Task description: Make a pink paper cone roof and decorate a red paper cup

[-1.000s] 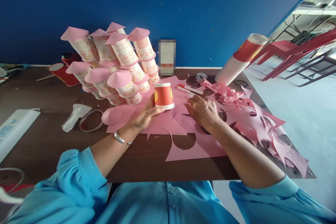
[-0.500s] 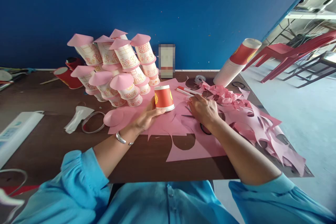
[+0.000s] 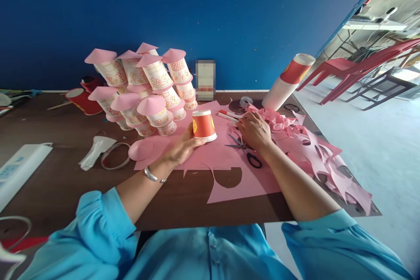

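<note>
My left hand [image 3: 184, 148] is wrapped round a red paper cup [image 3: 204, 125] with yellow marks, held upside down with its white rim low. My right hand [image 3: 255, 131] rests on the paper with its fingers curled, close to the ends of two white-and-red markers [image 3: 226, 116]. Its fingertips are partly hidden, so whatever they pinch cannot be made out. Just below that hand lie black-handled scissors [image 3: 244, 148], their blades apart. Beneath everything is a pink paper sheet [image 3: 210, 157] with round cut-outs.
Drawn-on cup towers with pink cone roofs [image 3: 151, 106] stand at left. Pink scraps [image 3: 323, 153] cover the right side, with a tall stack of cups [image 3: 285, 83] behind. Tape rolls [image 3: 115, 156], a white power strip [image 3: 24, 170] and a fallen red cup [image 3: 82, 100] lie about.
My right hand has shifted slightly up and away from the scissors, so more of them shows. The cup stays in my left hand. The whole view has tilted a little.
</note>
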Available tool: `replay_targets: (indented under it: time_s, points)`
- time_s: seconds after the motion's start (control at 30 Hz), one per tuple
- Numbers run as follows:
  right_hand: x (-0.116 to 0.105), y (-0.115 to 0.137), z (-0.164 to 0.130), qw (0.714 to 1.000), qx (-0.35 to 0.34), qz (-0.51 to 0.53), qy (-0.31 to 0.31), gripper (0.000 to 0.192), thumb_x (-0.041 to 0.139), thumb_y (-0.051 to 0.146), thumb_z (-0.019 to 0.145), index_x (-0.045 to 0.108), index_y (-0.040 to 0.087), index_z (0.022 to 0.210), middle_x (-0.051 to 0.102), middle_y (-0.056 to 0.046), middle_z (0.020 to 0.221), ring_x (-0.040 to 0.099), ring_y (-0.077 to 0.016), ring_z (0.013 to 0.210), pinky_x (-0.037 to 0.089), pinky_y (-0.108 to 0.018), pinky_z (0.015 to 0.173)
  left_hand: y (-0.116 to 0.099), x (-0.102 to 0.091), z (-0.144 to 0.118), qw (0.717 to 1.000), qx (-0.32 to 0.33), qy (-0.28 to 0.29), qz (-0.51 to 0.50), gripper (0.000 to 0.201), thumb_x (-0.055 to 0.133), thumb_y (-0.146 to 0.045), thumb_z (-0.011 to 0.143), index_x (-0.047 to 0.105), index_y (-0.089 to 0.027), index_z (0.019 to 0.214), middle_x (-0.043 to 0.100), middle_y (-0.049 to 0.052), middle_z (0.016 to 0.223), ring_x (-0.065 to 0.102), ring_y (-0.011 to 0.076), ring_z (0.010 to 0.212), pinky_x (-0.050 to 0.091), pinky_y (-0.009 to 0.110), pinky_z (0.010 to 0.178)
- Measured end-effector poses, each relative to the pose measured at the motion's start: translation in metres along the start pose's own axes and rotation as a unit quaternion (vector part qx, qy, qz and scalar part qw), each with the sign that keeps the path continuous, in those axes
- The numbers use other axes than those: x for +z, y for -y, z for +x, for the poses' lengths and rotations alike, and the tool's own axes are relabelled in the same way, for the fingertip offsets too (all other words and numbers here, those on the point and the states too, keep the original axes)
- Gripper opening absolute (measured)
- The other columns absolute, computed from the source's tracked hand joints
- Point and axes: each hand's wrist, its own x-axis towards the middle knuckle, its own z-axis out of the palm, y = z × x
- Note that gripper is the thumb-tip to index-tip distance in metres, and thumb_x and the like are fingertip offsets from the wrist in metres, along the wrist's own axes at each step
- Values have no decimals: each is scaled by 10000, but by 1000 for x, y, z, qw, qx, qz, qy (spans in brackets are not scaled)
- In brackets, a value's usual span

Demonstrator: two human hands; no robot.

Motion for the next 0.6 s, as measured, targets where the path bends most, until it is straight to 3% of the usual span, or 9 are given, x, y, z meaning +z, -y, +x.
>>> replay_targets:
  time_s: [0.2,0.33,0.47,0.6]
  points:
    - [4,-3,1,999,-22,36,-12,240,635,324,1090,841,217,1034,816,-102,1173,701,-280,1155,540,-360,983,-3,-1,-4,991,39,19,129,574,901,-368,856,607,-318,1346,731,47,1285,722,256,1198,605,546,1116]
    - [6,-5,3,999,-4,31,-14,214,658,304,1062,851,215,1091,810,-114,1196,691,-307,1198,541,-379,951,-9,4,-4,977,83,1,194,590,900,-358,850,556,-318,1327,738,72,1292,758,276,1208,646,577,1108]
    - [6,-8,4,1000,-11,28,9,207,707,341,1041,875,232,989,808,-112,1134,705,-308,1158,539,-377,919,-14,7,-3,941,93,-37,325,596,928,-391,800,583,-263,1269,773,113,1197,796,330,1076,716,568,943]
    - [7,-9,1,998,-50,38,7,264,690,418,1067,889,256,1007,807,-103,1104,705,-291,1137,541,-358,920,-16,5,-3,903,83,-55,418,659,944,-422,775,595,-239,1303,779,141,1256,791,363,1116,684,630,998]
